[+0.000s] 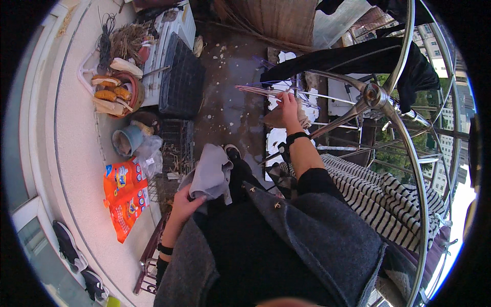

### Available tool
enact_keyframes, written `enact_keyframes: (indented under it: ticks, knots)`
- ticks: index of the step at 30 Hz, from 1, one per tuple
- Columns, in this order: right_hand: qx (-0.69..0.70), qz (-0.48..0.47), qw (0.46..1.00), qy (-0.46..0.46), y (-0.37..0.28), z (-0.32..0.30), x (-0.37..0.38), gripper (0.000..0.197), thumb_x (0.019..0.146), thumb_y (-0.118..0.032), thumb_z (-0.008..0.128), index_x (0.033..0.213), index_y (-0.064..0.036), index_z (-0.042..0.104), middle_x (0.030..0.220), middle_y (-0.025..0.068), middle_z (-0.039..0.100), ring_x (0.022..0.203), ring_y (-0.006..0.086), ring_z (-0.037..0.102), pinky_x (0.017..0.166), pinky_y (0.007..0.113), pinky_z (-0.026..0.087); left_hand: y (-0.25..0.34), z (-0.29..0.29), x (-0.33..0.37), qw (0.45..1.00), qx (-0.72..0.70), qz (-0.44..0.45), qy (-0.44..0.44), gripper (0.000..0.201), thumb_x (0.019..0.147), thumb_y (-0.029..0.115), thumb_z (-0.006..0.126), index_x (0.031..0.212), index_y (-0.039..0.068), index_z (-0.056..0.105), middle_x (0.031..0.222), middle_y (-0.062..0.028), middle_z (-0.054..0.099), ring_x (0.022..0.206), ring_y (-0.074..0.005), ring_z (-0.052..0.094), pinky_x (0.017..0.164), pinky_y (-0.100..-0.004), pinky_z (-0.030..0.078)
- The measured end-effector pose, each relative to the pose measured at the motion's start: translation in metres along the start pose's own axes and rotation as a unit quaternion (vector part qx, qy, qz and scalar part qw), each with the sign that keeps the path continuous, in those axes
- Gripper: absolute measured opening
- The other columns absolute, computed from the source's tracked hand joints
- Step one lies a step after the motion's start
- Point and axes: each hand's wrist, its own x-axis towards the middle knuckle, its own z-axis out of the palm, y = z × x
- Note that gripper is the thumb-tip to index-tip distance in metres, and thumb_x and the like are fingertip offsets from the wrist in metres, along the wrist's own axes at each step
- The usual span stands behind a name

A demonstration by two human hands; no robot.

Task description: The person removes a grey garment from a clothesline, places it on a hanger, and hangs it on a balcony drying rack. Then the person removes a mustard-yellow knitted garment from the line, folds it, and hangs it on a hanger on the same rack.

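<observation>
In my left hand point(185, 205), low in front of my body, is a bunched light grey cloth garment point(210, 170). Its folds drape forward over my fingers, and its exact kind is hard to make out. My right hand point(288, 106) reaches out ahead, its fingers closed on a bunch of thin pink and purple clothes hangers point(258, 90). These lie near the bars of a metal drying rack point(376, 95). Just beyond them, a black garment point(337, 60) hangs over the rack. A striped black and white garment point(373, 189) hangs to the right of my right forearm.
Along the left wall stand a bowl with corn cobs point(137, 92), a blue-grey bucket point(128, 140), an orange detergent bag point(125, 192) and a wire cage point(179, 143). A dark crate point(181, 77) leans by a white appliance. Shoes point(69, 245) lie at lower left. The floor point(225, 77) looks wet.
</observation>
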Motion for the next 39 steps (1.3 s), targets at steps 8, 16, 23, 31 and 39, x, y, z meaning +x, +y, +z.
enact_keyframes:
  ticks: [8,16,23,31,39]
  knots:
    - [-0.227,-0.09,0.97,-0.008,-0.001,0.003,0.008,0.024,0.09,-0.024,0.056,0.09,-0.0019,0.066,0.073,0.0001,0.06,0.065,0.0088,0.049,0.06,0.025,0.039,-0.003,0.001,0.0,0.999,-0.035,-0.016,0.007,0.045,0.075,0.014,0.071,0.115,-0.002,0.059,0.102,-0.0071,0.065,0.094,-0.0131,0.058,0.085,-0.0293,0.045]
    - [-0.299,-0.011,0.954,0.036,0.009,-0.008,-0.003,0.021,0.09,-0.022,0.058,0.086,-0.0021,0.063,0.073,0.0003,0.06,0.065,0.01,0.051,0.059,0.025,0.041,0.006,0.002,0.004,0.999,-0.004,-0.037,0.022,0.044,0.074,0.014,0.07,0.114,-0.002,0.059,0.1,-0.0078,0.066,0.09,-0.0128,0.059,0.083,-0.0292,0.047]
    - [-0.02,0.033,0.995,0.092,0.009,-0.006,-0.009,0.024,0.092,-0.022,0.052,0.087,-0.0012,0.062,0.078,0.0053,0.063,0.066,0.0125,0.058,0.061,0.026,0.048,0.013,0.001,0.008,0.999,0.002,-0.007,0.031,0.047,0.073,0.013,0.071,0.115,-0.002,0.058,0.101,-0.0085,0.066,0.092,-0.0134,0.059,0.083,-0.0291,0.047]
    - [-0.072,-0.042,0.995,0.06,0.004,0.003,-0.034,0.025,0.094,-0.025,0.05,0.088,-0.0033,0.061,0.078,0.0036,0.064,0.068,0.0121,0.058,0.058,0.024,0.047,0.015,0.003,0.009,0.999,-0.032,-0.006,0.014,0.047,0.075,0.012,0.071,0.118,-0.002,0.058,0.105,-0.007,0.064,0.096,-0.013,0.058,0.086,-0.0291,0.046]
    - [-0.029,-0.033,0.995,0.085,-0.032,0.0,-0.033,0.023,0.095,-0.024,0.049,0.082,-0.0063,0.054,0.071,0.002,0.058,0.06,0.0097,0.053,0.052,0.023,0.043,0.014,-0.003,-0.004,1.0,0.017,-0.01,-0.007,0.045,0.075,0.01,0.07,0.117,-0.002,0.058,0.104,-0.0064,0.065,0.096,-0.0126,0.058,0.086,-0.0284,0.046]
